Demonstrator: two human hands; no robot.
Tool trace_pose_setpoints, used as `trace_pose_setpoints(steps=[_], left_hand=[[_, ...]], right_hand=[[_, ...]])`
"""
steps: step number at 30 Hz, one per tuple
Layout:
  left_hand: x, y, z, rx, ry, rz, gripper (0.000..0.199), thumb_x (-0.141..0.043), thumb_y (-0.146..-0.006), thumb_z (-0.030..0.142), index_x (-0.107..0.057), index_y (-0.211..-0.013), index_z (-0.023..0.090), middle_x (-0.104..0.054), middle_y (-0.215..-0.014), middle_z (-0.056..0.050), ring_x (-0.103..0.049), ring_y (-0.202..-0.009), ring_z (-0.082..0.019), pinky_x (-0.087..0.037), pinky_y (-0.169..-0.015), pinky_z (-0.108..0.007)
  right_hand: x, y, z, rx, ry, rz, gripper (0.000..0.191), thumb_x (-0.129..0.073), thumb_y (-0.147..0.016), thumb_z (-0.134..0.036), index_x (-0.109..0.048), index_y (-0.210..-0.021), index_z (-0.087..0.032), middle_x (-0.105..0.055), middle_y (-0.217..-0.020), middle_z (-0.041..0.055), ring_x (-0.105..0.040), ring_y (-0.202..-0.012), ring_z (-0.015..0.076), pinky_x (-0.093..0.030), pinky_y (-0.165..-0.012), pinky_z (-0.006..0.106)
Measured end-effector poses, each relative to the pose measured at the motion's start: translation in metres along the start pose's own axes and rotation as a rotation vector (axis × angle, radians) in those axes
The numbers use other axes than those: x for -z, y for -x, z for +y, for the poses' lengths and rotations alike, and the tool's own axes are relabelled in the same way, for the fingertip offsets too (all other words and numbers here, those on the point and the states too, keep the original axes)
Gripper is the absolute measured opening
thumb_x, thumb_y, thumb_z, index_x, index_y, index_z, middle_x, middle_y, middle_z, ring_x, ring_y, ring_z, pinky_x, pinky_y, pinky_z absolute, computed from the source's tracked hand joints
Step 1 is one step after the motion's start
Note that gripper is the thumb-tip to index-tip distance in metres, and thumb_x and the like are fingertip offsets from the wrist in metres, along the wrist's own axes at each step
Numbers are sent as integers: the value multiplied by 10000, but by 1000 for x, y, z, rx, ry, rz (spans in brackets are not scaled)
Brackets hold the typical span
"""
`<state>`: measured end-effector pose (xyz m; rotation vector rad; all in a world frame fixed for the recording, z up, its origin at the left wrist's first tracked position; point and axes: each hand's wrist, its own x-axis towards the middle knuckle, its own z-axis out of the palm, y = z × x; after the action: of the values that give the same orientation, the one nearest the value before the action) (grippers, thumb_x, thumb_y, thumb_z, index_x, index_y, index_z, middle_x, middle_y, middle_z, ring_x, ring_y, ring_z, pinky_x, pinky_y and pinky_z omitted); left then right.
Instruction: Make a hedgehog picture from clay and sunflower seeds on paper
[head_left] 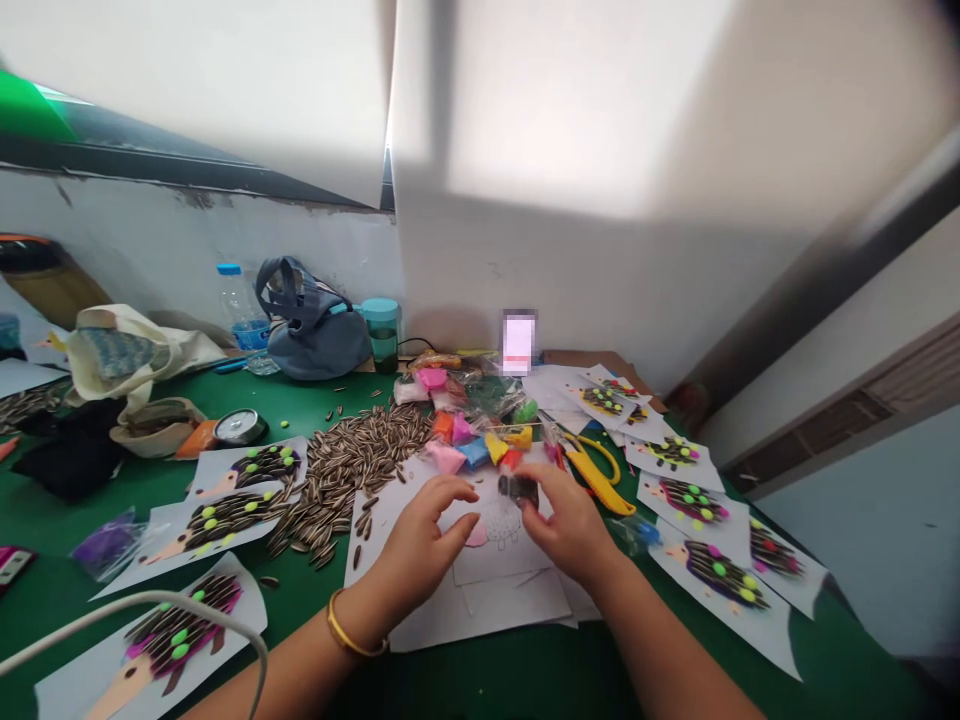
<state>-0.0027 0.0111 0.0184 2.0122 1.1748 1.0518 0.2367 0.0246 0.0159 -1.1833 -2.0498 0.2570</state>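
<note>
My left hand (435, 530) hovers over the left side of the white paper sheets (517, 605), thumb and fingers apart with nothing between them. A small dark, shiny lump (517, 488), which looks like black modelling clay in clear wrap, sits between the thumb and fingers of my right hand (566, 520). Beneath my hands, the top sheet carries a drawn outline with dots (504, 528) and a flat pink clay piece (475, 533). Just beyond lie bright clay packets, among them a blue one (474, 453) and a pink one (445, 458).
Striped sunflower seeds (352, 470) are heaped to the left. Finished hedgehog pictures (232, 515) lie at left, more hedgehog pictures (720, 575) at right. Yellow-handled scissors (616, 460) and a yellow utility knife (600, 482) rest beyond my right hand. A blue bag (319, 335) stands by the wall.
</note>
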Motion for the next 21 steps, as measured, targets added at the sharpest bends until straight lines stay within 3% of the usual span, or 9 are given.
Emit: trace_pose_setpoints(steps=[7,12,21], left_hand=[[-16,-12,7,161,219,25,77,-587,-882,247,-544,-934,210,-597,-866,-8,-594,-781,-165,-528,-720,-310],[-27,-11,1,174,353,75,34,-538,-888,233,-524,-911,211,-555,-843,1,-557,-758,-158,-503,-695,-293],[-23,5,-10,115,249,71,32,-532,-924,214,-509,-944,222,-539,-874,6,-546,-783,-156,-480,-734,-295]], right_hand=[[-11,2,-20,95,-104,-67,509,-526,-829,-92,-544,-1311,-256,-631,-1207,92,-590,-1113,244,-494,-972,408],[-11,4,-24,84,-121,-67,493,-504,-852,-91,-535,-1322,-238,-614,-1199,108,-587,-1091,249,-512,-955,428],[-26,8,-38,145,-34,-31,527,-528,-803,-82,-527,-1315,-206,-616,-1142,120,-587,-1040,268,-532,-908,447]])
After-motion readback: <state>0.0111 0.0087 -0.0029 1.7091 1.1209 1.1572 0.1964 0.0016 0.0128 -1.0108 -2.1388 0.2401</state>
